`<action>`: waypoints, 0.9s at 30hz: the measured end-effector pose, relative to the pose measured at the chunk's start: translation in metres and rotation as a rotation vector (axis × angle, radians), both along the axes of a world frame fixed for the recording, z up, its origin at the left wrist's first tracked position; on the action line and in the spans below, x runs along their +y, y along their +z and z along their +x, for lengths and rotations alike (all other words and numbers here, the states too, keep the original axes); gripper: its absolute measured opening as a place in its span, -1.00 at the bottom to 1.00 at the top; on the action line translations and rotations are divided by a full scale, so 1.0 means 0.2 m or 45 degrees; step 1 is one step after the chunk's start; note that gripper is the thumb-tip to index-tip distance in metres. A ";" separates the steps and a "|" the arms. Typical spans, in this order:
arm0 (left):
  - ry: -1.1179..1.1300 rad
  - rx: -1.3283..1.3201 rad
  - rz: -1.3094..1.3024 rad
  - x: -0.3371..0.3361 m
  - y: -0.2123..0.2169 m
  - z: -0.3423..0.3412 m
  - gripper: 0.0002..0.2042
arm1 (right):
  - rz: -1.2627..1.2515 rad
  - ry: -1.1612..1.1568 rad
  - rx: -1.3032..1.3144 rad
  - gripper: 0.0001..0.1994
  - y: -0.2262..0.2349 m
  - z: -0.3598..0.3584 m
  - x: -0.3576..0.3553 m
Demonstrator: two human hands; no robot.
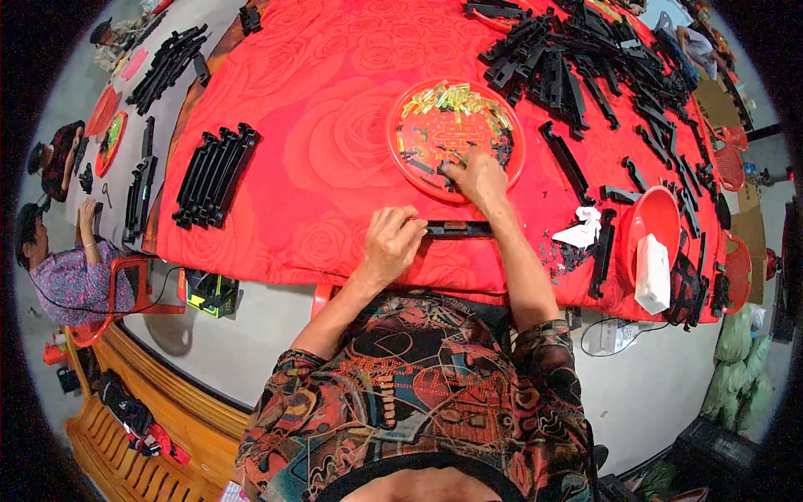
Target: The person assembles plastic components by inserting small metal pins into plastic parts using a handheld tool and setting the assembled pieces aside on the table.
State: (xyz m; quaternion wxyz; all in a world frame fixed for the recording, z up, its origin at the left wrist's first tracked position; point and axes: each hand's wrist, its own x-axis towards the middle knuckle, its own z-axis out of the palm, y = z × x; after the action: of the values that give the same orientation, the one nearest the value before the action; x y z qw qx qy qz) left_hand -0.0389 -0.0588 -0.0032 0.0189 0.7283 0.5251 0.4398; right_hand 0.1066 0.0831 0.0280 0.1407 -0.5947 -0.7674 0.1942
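Glossy red rose-patterned cloth [335, 142]; left hand [389, 244] grip clenched on slim black strip [458, 228], right hand [475, 177] grip unclear.

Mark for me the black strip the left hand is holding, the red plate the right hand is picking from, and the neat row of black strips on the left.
black strip [458, 228], head view, middle of its length.
red plate [401, 117], head view, left rim.
row of black strips [213, 176], head view, centre of the row.

A round tray [400, 151] sits mid-table [335, 100] — a loose heap of strips [585, 67] behind to its right, a neat row [213, 176] to its left, a bowl [652, 219] near the right edge.
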 end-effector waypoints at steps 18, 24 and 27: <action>-0.024 -0.076 -0.029 0.04 0.06 0.03 -0.85 | 0.039 0.144 -0.057 -0.76 -0.08 0.00 0.01; 0.004 -0.099 -0.040 0.04 0.04 0.00 -0.85 | -0.031 0.177 0.153 -0.77 -0.06 0.10 0.08; 0.015 -0.245 -0.051 0.06 0.06 0.01 -0.84 | -0.045 0.129 0.417 -0.78 -0.02 0.17 0.10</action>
State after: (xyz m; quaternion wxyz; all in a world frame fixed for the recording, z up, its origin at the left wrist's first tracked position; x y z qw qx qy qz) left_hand -0.0375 -0.0461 0.0080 0.0812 0.6791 0.5340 0.4971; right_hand 0.1401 0.1023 0.0247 0.2434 -0.5181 -0.7596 0.3087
